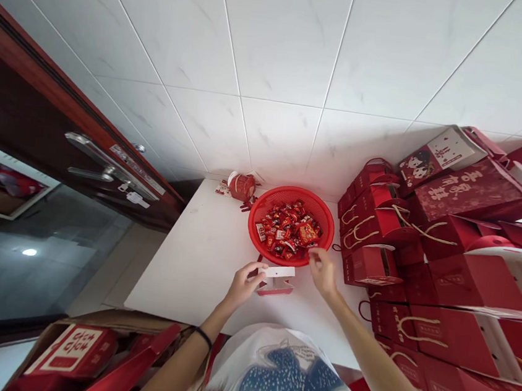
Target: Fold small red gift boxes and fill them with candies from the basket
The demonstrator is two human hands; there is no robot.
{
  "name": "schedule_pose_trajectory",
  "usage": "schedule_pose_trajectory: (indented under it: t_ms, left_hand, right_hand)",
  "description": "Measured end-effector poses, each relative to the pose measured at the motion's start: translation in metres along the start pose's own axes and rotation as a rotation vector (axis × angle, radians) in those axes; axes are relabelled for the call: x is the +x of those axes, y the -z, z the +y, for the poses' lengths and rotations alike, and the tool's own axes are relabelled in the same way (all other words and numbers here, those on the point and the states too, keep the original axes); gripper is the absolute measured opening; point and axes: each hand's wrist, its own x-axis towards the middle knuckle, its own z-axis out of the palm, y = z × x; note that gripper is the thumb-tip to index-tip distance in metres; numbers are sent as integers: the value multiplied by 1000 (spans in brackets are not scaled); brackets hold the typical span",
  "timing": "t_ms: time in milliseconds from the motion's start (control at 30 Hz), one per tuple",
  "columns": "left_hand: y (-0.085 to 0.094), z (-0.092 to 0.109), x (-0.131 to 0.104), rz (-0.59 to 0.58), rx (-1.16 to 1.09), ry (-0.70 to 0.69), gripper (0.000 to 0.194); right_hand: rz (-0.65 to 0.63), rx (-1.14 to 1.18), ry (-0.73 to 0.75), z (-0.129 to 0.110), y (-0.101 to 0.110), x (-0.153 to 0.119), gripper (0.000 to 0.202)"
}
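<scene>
My left hand [246,282] pinches the edge of a small red gift box [275,290], which stands with its top unfolded and its white inside showing. Just beyond the box is a round red plastic basket [260,205] holding many small wrapped candies [285,229], mostly in red wrappers. My right hand [324,272] is at the basket's near right rim with fingers curled together. Whatever the right fingertips hold, if anything, is too small to make out.
Many red gift boxes [462,279] with rope handles are stacked on the right. A red jar-like container [242,187] stands at the white table's [175,255] back left. At lower left a carton [25,351] holds red boxes. A dark door [43,92] stands open at left.
</scene>
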Motion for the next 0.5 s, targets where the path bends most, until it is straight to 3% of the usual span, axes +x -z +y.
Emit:
schedule_pose_trajectory:
  t_ms: [67,200,367,500]
  left_hand:
    - [-1,4,2,-16,-33,2,26]
    - [1,11,2,-37,-103,22,28]
    - [13,23,0,-31,-120,34,26]
    - [21,24,5,-2,-111,93,25]
  right_hand:
    - [11,-76,-107,-6,5,42,28]
    - [-127,-280,-292,-14,1,101,37]
    - [-159,-298,-396,-11,-23,118,46]
    - [-117,23,-510,-4,-37,120,38]
